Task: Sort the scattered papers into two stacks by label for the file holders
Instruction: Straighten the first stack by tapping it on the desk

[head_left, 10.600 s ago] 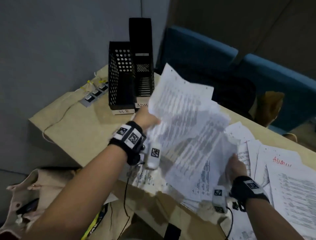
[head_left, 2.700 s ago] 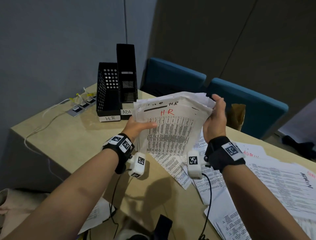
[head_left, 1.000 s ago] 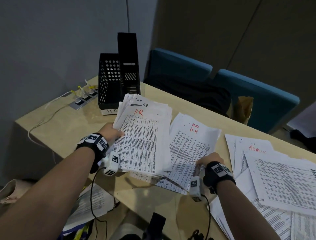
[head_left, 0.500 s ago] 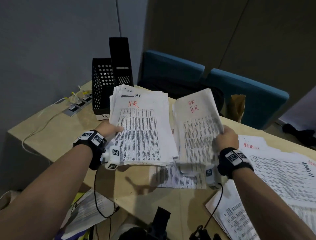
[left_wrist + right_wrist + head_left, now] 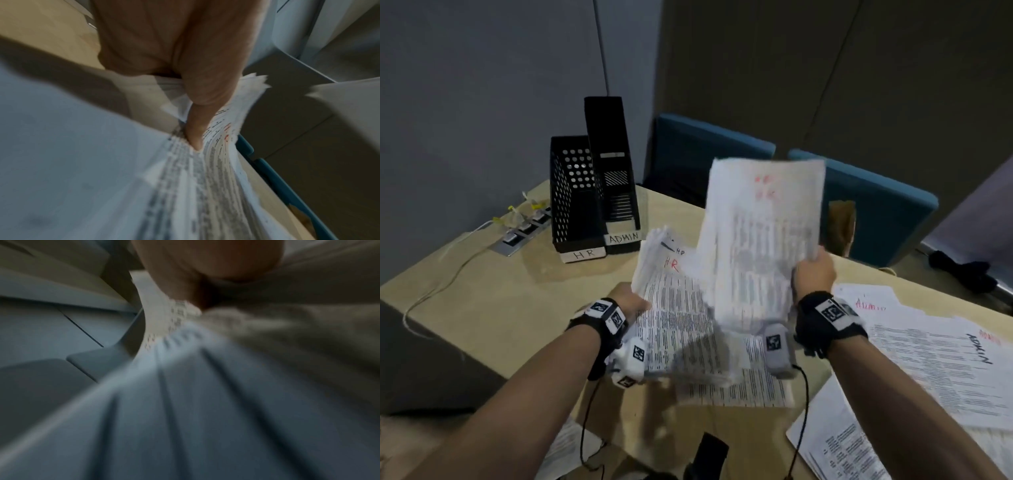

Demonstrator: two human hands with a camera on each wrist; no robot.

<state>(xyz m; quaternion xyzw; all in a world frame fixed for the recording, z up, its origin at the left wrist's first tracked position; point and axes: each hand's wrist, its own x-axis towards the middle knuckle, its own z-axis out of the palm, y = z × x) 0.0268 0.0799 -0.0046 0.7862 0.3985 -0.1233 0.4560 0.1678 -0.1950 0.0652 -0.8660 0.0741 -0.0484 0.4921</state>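
Starting at nine o'clock on the pale wooden table [image 5: 493, 301], a grey power strip [image 5: 524, 233] trails a thin white cable toward the edge, and at about eleven o'clock stand two black file holders side by side: the perforated HR holder [image 5: 575, 195] with round holes and a white strip label, and the taller ADMIN holder [image 5: 613, 171] with slatted vents. Compared with half a second ago, the left hand [image 5: 630, 301] has kept its grip on the thick HR stack [image 5: 674, 315], thumb pressed across the top sheet and fingers beneath, the ragged, fanned edges of the stack showing in the left wrist view; the stack sits just above the table at centre. The right hand [image 5: 813, 274] has lifted its HR sheets [image 5: 760, 240] higher and swung them leftward, so that they now stand nearly upright and overlap the stack's right edge, blurred with motion, pinched at their right margin at about two o'clock. One printed sheet [image 5: 743, 387] lies flat under both. At three to four o'clock the ADMIN papers [image 5: 935, 356] spread in a loose, overlapping layer, thin white pages dense with grey print and red and black handwriting. Beyond the table, two teal upholstered chairs [image 5: 876, 205] stand at one o'clock.
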